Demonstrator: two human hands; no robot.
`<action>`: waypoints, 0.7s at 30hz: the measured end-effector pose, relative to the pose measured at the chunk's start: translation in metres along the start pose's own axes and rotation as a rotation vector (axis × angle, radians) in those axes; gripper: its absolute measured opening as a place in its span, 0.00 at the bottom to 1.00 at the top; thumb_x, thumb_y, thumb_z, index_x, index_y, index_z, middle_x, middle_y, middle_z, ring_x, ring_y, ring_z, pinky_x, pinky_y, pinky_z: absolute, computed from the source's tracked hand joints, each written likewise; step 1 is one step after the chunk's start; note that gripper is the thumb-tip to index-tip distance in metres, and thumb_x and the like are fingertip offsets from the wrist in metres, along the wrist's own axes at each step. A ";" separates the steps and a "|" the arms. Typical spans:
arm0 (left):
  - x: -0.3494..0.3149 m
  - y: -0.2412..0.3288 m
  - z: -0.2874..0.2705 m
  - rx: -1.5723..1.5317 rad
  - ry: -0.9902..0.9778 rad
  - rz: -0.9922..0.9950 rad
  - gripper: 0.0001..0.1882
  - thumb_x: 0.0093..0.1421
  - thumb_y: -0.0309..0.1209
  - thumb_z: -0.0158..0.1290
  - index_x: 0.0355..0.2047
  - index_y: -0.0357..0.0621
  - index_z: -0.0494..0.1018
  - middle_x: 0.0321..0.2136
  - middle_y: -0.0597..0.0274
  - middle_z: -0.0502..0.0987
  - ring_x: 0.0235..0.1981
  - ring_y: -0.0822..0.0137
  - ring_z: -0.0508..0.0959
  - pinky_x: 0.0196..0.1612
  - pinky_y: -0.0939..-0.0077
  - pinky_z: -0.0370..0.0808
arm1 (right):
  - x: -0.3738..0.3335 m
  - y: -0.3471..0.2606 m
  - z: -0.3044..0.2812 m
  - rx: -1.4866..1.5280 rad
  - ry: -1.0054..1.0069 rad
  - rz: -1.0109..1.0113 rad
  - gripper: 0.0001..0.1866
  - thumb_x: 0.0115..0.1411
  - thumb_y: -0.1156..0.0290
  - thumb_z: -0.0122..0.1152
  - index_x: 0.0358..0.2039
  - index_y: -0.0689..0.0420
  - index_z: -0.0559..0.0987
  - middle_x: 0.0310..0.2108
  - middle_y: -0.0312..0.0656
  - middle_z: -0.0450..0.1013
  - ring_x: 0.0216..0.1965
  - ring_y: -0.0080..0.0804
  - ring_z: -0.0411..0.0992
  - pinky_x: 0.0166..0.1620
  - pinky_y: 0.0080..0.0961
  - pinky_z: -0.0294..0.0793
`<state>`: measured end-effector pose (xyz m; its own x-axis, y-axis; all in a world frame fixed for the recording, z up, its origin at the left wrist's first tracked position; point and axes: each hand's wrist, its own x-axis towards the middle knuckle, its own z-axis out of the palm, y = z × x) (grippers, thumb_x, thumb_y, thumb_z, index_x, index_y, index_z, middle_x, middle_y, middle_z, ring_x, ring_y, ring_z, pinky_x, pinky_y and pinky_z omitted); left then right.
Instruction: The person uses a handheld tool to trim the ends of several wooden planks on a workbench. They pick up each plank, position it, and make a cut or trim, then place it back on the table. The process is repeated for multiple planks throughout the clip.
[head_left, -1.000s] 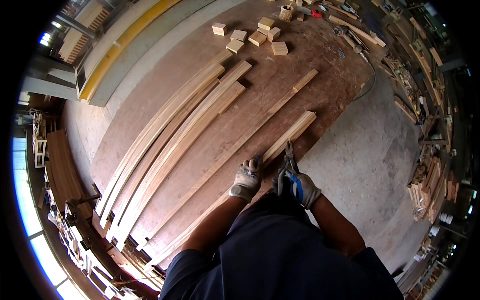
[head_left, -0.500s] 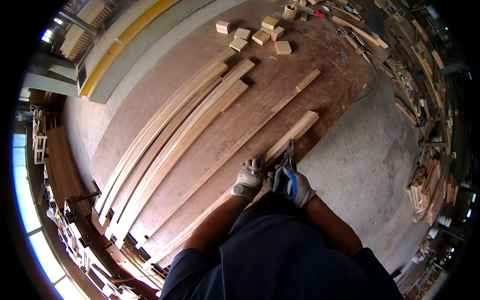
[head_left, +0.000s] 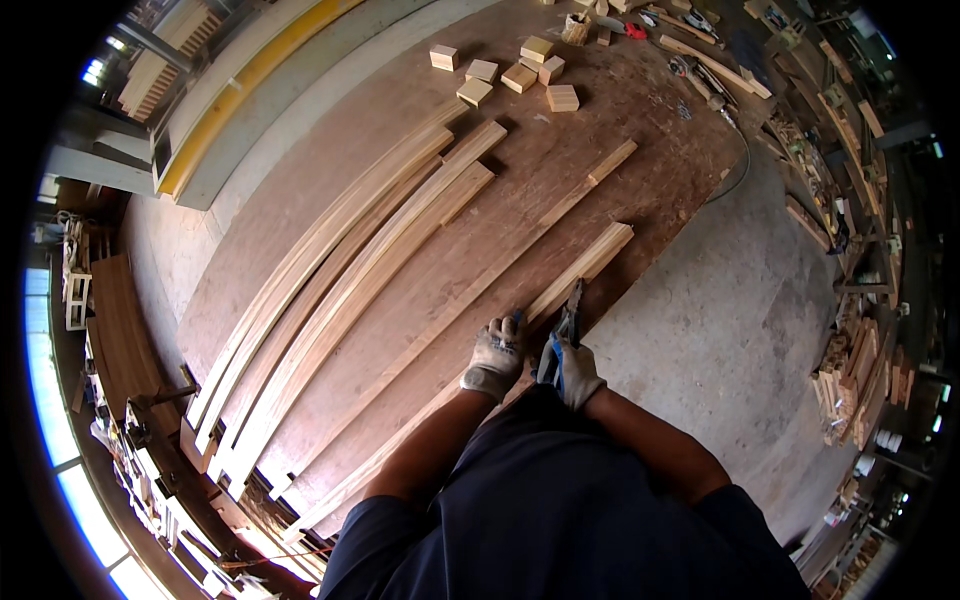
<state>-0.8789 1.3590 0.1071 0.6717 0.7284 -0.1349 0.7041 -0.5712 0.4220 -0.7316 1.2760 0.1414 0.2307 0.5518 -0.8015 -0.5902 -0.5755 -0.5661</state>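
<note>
A long pale wooden bar [head_left: 584, 268] lies along the near edge of the worktable, running under my hands. My left hand [head_left: 496, 357], in a light work glove, is closed over this bar, its fingers curled onto the wood. In my gloved right hand [head_left: 577, 374] is a pair of dark pliers [head_left: 571, 315], jaws pointing away from me beside the bar's near side. My palm hides most of the handles. Whether the jaws touch the wood I cannot tell.
A thin wooden strip [head_left: 520, 242] lies parallel beyond the bar. Farther left are several long planks [head_left: 350, 255]. Small wooden blocks [head_left: 520, 77] lie at the far side, with a corded tool [head_left: 700, 80] at the far right. Wood scraps [head_left: 848, 380] are piled at the right.
My right hand has turned and its fingers have closed in on the pliers, which now stand more upright and narrower. My left hand stays on the bar.
</note>
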 end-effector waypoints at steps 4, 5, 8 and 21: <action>0.000 0.005 -0.010 0.014 -0.002 0.004 0.28 0.63 0.34 0.51 0.62 0.39 0.67 0.47 0.49 0.75 0.48 0.48 0.75 0.49 0.53 0.75 | 0.007 0.000 -0.008 0.262 -0.213 0.097 0.20 0.73 0.51 0.51 0.35 0.56 0.78 0.30 0.41 0.76 0.34 0.35 0.75 0.44 0.37 0.79; 0.001 0.005 -0.010 0.002 -0.019 -0.002 0.28 0.63 0.34 0.52 0.63 0.39 0.67 0.48 0.49 0.75 0.48 0.48 0.75 0.49 0.53 0.75 | 0.007 0.000 -0.007 0.327 -0.192 0.136 0.20 0.73 0.52 0.50 0.36 0.56 0.78 0.32 0.42 0.76 0.35 0.37 0.75 0.46 0.39 0.79; 0.000 0.002 -0.005 0.004 -0.008 0.000 0.29 0.62 0.35 0.52 0.63 0.39 0.66 0.48 0.49 0.75 0.48 0.48 0.75 0.49 0.52 0.76 | -0.004 -0.014 0.004 0.490 -0.184 0.237 0.18 0.73 0.54 0.50 0.41 0.57 0.77 0.35 0.44 0.77 0.36 0.41 0.76 0.48 0.42 0.78; -0.024 -0.008 -0.010 0.063 -0.052 0.024 0.19 0.64 0.34 0.51 0.53 0.44 0.74 0.44 0.51 0.77 0.44 0.48 0.76 0.47 0.51 0.76 | -0.033 -0.032 -0.022 0.390 -0.327 0.468 0.16 0.70 0.53 0.55 0.40 0.54 0.77 0.29 0.40 0.77 0.28 0.35 0.76 0.38 0.36 0.77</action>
<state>-0.9029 1.3498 0.1163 0.6984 0.6945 -0.1727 0.6997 -0.6118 0.3690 -0.7035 1.2627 0.1819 -0.3253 0.4874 -0.8103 -0.8199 -0.5722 -0.0151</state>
